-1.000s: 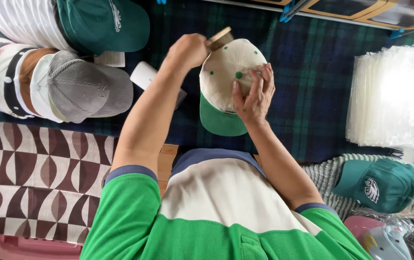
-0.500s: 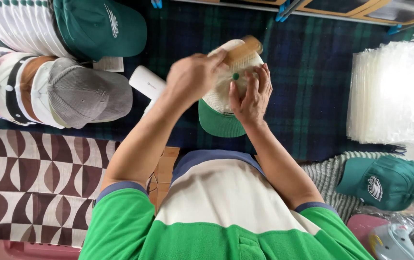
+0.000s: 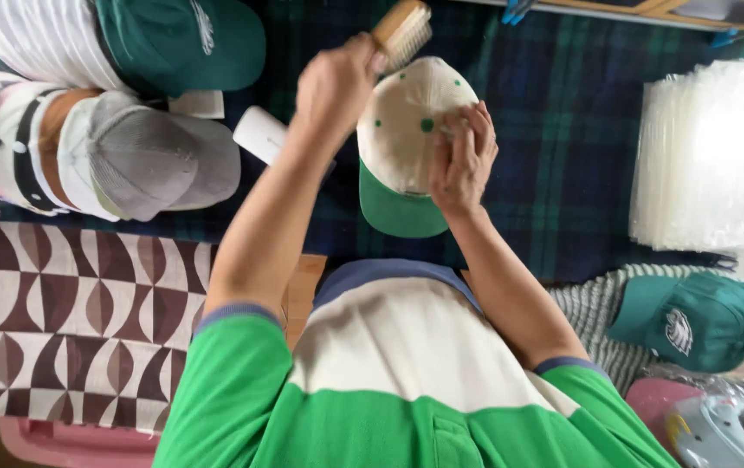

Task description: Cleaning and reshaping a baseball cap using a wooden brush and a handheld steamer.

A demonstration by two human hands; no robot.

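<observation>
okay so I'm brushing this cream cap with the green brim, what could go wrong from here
1. The right hand steadies the cap only with fingertips on the crown, so a firm stroke might twist or dent it.
2. The left hand holds the brush raised beyond the cap's edge; a wide swing could catch the white object lying close beside it.
3. Bristles could snag the green eyelets.

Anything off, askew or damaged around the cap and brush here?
Nothing stands out. The left hand grips a wooden brush at the far edge of the cream cap with green brim; the right hand steadies its crown. The cap looks intact, and the grey cap nearby lies undisturbed.
</observation>
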